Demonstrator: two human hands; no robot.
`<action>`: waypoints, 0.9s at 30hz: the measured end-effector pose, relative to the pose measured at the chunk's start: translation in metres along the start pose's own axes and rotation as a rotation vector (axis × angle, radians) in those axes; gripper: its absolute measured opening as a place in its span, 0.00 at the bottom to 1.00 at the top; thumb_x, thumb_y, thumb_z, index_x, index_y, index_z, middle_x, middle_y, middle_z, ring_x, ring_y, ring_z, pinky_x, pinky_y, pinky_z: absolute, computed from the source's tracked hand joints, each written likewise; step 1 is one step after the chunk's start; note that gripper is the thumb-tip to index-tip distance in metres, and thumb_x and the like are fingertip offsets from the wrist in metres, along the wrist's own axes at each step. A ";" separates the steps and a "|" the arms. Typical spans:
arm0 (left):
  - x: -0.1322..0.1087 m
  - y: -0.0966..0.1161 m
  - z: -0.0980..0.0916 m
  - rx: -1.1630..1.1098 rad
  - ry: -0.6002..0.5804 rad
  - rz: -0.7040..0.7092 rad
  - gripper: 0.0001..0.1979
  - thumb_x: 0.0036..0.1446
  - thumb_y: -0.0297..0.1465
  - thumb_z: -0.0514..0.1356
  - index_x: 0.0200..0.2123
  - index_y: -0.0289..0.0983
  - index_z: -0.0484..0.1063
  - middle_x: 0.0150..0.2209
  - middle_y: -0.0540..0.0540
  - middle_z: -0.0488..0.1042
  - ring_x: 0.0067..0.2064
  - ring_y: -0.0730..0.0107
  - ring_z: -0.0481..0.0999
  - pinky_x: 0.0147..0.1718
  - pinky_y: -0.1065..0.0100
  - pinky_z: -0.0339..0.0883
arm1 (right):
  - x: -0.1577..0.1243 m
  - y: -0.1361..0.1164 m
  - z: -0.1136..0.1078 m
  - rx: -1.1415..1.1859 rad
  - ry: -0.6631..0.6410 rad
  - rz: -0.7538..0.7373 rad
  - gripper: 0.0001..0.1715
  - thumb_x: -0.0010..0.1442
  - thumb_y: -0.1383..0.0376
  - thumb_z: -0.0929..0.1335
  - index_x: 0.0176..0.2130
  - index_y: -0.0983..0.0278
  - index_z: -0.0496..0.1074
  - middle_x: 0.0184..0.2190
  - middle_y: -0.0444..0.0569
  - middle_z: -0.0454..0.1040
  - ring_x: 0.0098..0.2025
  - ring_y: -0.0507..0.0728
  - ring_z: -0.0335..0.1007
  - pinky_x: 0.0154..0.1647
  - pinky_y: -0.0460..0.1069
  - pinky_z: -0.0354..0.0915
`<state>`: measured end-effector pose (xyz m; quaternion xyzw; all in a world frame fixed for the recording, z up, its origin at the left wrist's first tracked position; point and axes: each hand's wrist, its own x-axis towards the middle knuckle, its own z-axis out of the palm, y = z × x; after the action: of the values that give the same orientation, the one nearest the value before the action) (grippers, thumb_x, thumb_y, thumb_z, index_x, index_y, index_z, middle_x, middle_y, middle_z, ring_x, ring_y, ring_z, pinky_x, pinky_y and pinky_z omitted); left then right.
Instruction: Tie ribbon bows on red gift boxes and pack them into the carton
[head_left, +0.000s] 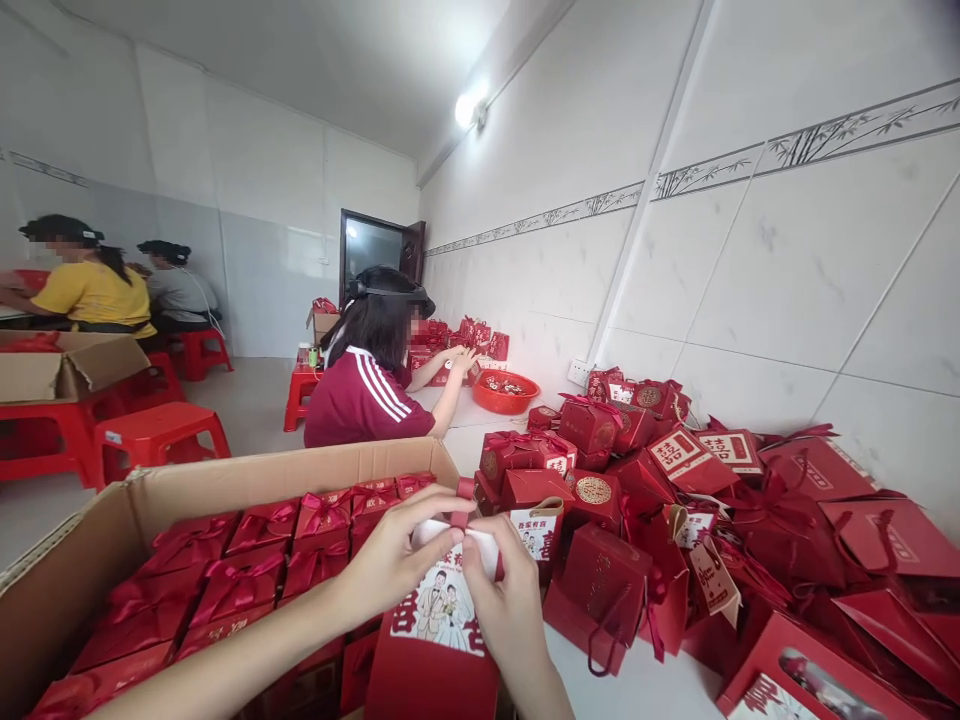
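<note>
In front of me is a red gift box (pixel 431 685) with a white label (pixel 442 605) showing a cartoon couple and red characters. My left hand (pixel 409 545) closes on the box's top edge from the left, thumb over the label's upper part. From the right, my right hand (pixel 506 575) grips the same top, its thumb beside the other. Between the fingers a dark red band (pixel 460 512), like a ribbon, runs over the top; its far end is hidden. Directly left, an open cardboard carton (pixel 285 462) holds rows of red boxes with bows (pixel 244 575).
Red gift boxes and bags (pixel 600 580) lie piled on the white table (pixel 547 685) to the right, against the tiled wall. Beyond them stands a red basin (pixel 506 395) of small items. A co-worker (pixel 367 395) sits ahead; others sit far left near red stools (pixel 161 430).
</note>
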<state>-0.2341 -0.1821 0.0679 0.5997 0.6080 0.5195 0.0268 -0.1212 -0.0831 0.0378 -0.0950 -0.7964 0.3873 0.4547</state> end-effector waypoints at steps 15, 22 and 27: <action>-0.002 0.000 -0.001 -0.037 -0.035 -0.061 0.06 0.61 0.30 0.53 0.38 0.42 0.70 0.35 0.51 0.72 0.38 0.73 0.72 0.38 0.74 0.65 | -0.001 0.000 0.004 -0.023 0.018 -0.009 0.06 0.60 0.67 0.61 0.34 0.61 0.68 0.29 0.42 0.69 0.33 0.50 0.66 0.34 0.43 0.61; 0.000 -0.001 -0.004 -0.068 -0.030 -0.096 0.09 0.60 0.29 0.54 0.43 0.43 0.71 0.42 0.49 0.74 0.45 0.70 0.73 0.46 0.72 0.65 | 0.002 -0.003 0.002 -0.004 0.006 0.025 0.06 0.60 0.67 0.62 0.35 0.61 0.68 0.30 0.42 0.69 0.33 0.50 0.66 0.34 0.44 0.61; 0.000 0.002 -0.008 -0.114 -0.050 -0.091 0.12 0.61 0.28 0.52 0.45 0.42 0.71 0.45 0.47 0.74 0.48 0.68 0.71 0.48 0.69 0.65 | 0.003 -0.005 -0.001 -0.013 -0.015 0.051 0.05 0.60 0.66 0.63 0.35 0.61 0.68 0.30 0.43 0.69 0.34 0.51 0.65 0.36 0.45 0.60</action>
<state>-0.2377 -0.1870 0.0729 0.5818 0.6032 0.5364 0.0997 -0.1205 -0.0846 0.0437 -0.1151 -0.7996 0.3943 0.4380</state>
